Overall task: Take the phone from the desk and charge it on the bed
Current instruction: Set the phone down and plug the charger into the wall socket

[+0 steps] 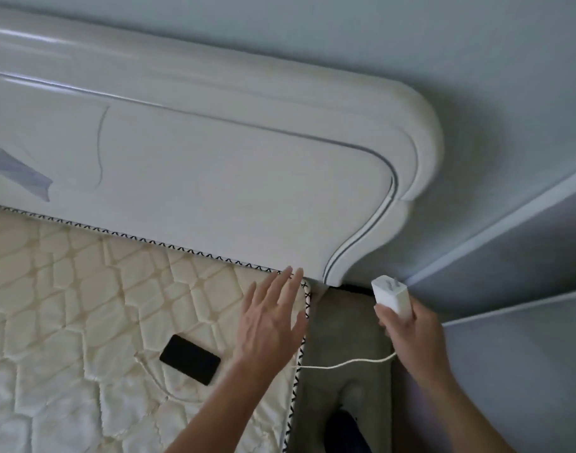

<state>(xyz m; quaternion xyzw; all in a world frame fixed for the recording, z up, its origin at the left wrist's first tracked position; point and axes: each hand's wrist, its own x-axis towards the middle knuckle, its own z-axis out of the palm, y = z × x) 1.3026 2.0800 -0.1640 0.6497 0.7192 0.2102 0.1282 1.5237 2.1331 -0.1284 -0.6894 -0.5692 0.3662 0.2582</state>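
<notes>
Head view: right hand point(411, 325) clutches the charger plug point(391, 294), prongs up; the phone point(190, 359) lies well left, long axis diagonal, nearer the splayed, empty left hand point(270, 318).

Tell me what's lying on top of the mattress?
A black phone lies flat on the mattress, with a white cable curving beside it. The left hand hides part of the corner.

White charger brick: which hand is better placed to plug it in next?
Right. The right hand already grips the white charger brick, prongs up, beside the bed; the left hand hovers open over the quilted mattress.
</notes>
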